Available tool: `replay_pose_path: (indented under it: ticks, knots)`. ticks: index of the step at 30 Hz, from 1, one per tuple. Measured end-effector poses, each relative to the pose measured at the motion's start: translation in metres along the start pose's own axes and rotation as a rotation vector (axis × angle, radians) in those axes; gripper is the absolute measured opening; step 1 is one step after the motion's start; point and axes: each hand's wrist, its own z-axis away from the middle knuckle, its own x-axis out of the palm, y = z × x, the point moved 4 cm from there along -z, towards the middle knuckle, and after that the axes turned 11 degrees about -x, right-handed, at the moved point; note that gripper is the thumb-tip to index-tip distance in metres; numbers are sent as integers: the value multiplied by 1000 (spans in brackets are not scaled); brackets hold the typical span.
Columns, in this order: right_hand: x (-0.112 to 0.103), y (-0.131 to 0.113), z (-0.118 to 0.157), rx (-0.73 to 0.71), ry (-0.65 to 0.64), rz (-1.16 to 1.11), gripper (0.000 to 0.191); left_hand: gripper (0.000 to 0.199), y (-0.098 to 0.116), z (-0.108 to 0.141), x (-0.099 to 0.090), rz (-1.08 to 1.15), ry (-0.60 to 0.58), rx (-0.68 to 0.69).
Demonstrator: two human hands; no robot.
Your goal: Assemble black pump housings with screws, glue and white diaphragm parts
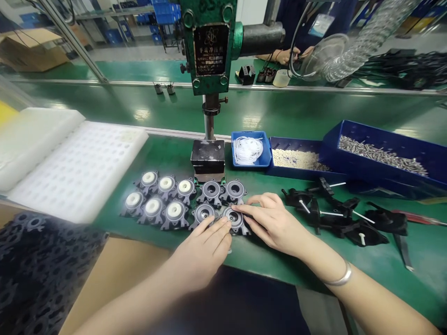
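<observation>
Dark round housings stand in two rows on the green table (265,260). Those on the left, such as one housing with a white ring (174,210), carry white rings; several on the right, such as a bare housing (211,189), show dark centres. My left hand (207,246) lies over the front of the rows, fingers stretched out, its fingertips at the front-right housing (233,217). From the right, my right hand (270,221) touches the rim of that same housing, with its fingers apart. The undersides of both hands are hidden.
A green press (211,51) stands behind the housings over a black block (208,156). Blue bins hold white rings (247,150), pale beads (296,159) and metal pins (384,156). Black parts (342,214) lie right; white foam (80,172) left. A person's hands (288,56) show behind.
</observation>
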Motion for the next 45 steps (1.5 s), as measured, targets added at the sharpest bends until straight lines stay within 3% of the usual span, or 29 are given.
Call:
replay_pose_path:
  ticks: [8, 16, 18, 20, 22, 24, 28, 32, 35, 38, 40, 45]
  knots:
    - [-8, -18, 28, 14, -11, -32, 35, 35, 3, 0, 0, -14, -4, -9]
    - [7, -28, 24, -52, -33, -102, 39, 30, 6, 3, 6, 35, 69, -37]
    - [5, -22, 20, 1, 26, -137, 36, 28, 4, 1, 2, 96, 109, -88]
    - [-1, -9, 20, 130, 199, -156, 30, 27, -1, -5, -6, 162, 138, -164]
    - [-6, 7, 23, 271, 419, -142, 23, 26, -10, -19, -18, 226, 125, -243]
    - [-4, 22, 28, 342, 545, -125, 20, 25, -19, -44, -30, 263, 72, -291]
    - [14, 39, 37, 300, 513, -149, 21, 21, -37, -121, -40, 122, -88, -342]
    - [22, 40, 45, 269, 470, -165, 21, 11, -57, -205, -20, -33, -225, -313]
    - [22, 39, 47, 260, 453, -171, 22, 12, -70, -247, 3, -99, -290, -303]
    - [23, 40, 47, 255, 430, -189, 24, 25, -74, -265, 13, -156, -309, -294]
    - [25, 41, 48, 258, 420, -210, 23, 32, -74, -265, 8, -183, -284, -294]
    - [25, 38, 52, 275, 402, -248, 31, 27, -72, -230, -42, -205, -144, -346]
